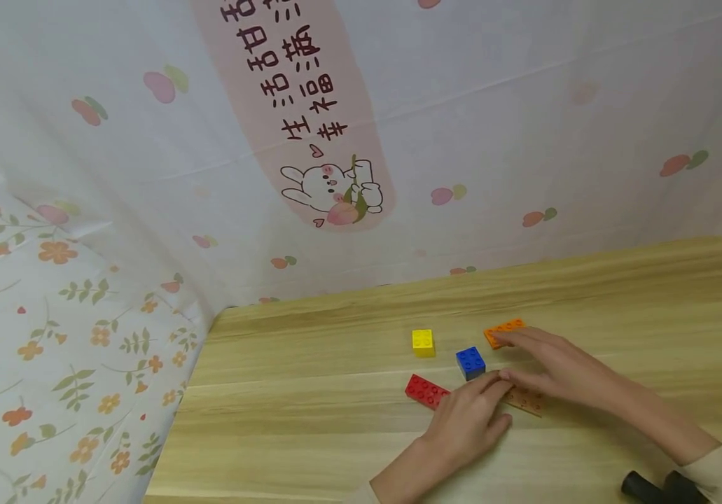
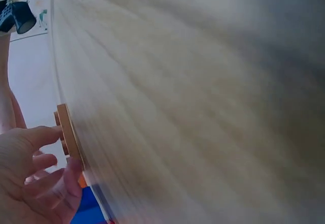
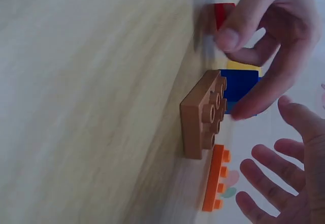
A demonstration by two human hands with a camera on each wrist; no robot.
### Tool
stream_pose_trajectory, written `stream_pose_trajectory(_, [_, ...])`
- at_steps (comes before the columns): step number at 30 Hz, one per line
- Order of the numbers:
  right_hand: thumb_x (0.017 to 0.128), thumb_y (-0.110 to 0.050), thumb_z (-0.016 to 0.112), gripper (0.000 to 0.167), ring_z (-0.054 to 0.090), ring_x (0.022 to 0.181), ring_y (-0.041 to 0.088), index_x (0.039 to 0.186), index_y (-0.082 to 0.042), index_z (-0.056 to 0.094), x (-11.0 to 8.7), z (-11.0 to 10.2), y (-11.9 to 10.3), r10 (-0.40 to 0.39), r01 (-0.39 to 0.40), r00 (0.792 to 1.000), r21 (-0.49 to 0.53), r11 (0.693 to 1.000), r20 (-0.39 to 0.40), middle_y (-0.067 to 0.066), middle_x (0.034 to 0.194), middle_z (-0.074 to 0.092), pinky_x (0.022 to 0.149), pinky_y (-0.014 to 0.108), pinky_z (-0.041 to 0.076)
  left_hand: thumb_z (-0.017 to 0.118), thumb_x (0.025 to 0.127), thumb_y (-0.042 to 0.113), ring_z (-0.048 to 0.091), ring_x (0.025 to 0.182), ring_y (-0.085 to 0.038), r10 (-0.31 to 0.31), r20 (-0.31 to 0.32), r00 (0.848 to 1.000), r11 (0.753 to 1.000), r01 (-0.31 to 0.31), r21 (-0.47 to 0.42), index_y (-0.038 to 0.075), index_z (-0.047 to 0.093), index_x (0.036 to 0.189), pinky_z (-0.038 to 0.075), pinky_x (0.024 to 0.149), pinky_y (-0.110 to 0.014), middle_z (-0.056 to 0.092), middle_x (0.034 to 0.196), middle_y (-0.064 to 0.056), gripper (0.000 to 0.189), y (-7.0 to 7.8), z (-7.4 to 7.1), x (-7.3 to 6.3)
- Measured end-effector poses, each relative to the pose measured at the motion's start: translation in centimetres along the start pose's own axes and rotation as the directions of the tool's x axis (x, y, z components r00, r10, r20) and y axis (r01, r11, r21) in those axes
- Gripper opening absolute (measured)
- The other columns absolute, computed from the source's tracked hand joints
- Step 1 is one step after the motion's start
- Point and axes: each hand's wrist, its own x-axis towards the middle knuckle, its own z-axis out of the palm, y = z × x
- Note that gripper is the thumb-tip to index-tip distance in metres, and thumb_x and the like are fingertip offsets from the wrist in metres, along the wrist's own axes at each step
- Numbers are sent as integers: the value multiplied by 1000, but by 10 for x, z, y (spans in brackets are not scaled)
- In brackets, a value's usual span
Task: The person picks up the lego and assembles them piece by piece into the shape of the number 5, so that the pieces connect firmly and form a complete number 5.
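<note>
A brown flat toy brick [image 3: 208, 115] lies studs up on the table between my hands. My left hand [image 1: 470, 418] hovers low beside it, fingers loosely bent and fingertips right at its studs. In the right wrist view, nothing sits between that hand's thumb and forefinger. My right hand [image 1: 559, 367] is spread with relaxed fingers over the brown brick's far side, near an orange flat brick [image 1: 504, 332]. Just beyond the left fingertips stands a blue brick [image 1: 470, 362]. A red brick [image 1: 425, 390] lies left of the left hand, which partly covers it.
A small yellow brick [image 1: 423, 343] stands farther back on the wooden table [image 1: 285, 399]. Patterned cloth [image 1: 493, 133] hangs behind the table and along the left. A black device [image 1: 644, 488] shows at the right wrist.
</note>
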Motion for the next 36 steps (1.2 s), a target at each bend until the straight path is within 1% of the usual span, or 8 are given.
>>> stream_pose_trajectory(2, [87, -28, 66, 48, 55, 107, 25, 128, -6, 54, 4, 2, 0, 9, -10, 1000, 27, 1000, 18, 2, 116, 60, 84, 46, 48, 63, 89, 29, 50, 115, -8, 1, 15, 1000, 1000, -1, 8, 15, 52, 130, 45, 86, -18, 48, 135, 0, 45, 0, 1, 1])
stream_pose_trajectory(4, [87, -26, 67, 46, 54, 108, 27, 126, -5, 55, 8, 4, 0, 9, -10, 1000, 37, 999, 26, 3, 117, 60, 85, 47, 47, 63, 88, 28, 54, 109, -8, 7, 19, 1000, 999, -8, 35, 15, 53, 128, 48, 80, -17, 50, 133, 1, 43, 1, 1, 2])
stream_pose_trajectory(8, [85, -18, 68, 41, 56, 105, 27, 122, -3, 58, 17, 9, 0, -13, 10, 999, 74, 997, 40, 7, 117, 60, 83, 45, 48, 64, 88, 26, 59, 95, -6, 14, -3, 1000, 995, -14, 101, 16, 56, 124, 49, 66, -14, 53, 124, 3, 39, 2, 2, 3])
stream_pose_trajectory(13, [84, -12, 68, 39, 59, 98, 23, 121, -2, 59, 27, 17, 0, -30, 21, 997, 113, 993, 76, 6, 115, 61, 79, 40, 50, 63, 89, 24, 59, 93, -5, 10, -14, 1000, 992, -8, 127, 17, 58, 123, 48, 64, -13, 53, 119, 4, 35, 3, 3, 3])
stream_pose_trajectory(21, [81, -10, 71, 40, 58, 100, 24, 119, -3, 61, 34, 25, 1, 10, -27, 991, 126, 992, 132, 6, 114, 61, 81, 40, 50, 63, 89, 24, 56, 84, -2, -25, 10, 1000, 996, 24, 87, 17, 64, 108, 44, 58, -11, 53, 106, 6, 21, 1, 1, -2])
stream_pose_trajectory(26, [81, -12, 71, 38, 58, 101, 25, 117, -3, 61, 33, 27, 2, 35, -52, 991, 130, 990, 131, 5, 113, 62, 83, 42, 49, 63, 89, 25, 56, 84, -2, -28, 9, 1000, 998, 27, 60, 17, 65, 109, 42, 56, -10, 54, 105, 6, 21, 0, -1, -5])
stream_pose_trajectory(31, [81, -14, 72, 38, 59, 98, 24, 116, -5, 60, 27, 22, 0, 83, -97, 991, 149, 984, 101, 5, 110, 63, 81, 41, 50, 67, 86, 25, 53, 83, 1, -50, 27, 998, 999, 50, 6, 16, 65, 109, 41, 63, -8, 53, 106, 7, 25, -3, -2, -9])
stream_pose_trajectory(36, [79, -12, 74, 40, 61, 93, 24, 115, -4, 59, 17, 15, -4, 102, -102, 995, 176, 979, 7, 5, 108, 63, 74, 38, 52, 69, 85, 23, 51, 78, 3, -87, 37, 996, 993, 90, -82, 15, 66, 110, 40, 67, -6, 54, 102, 7, 27, -6, -3, -13])
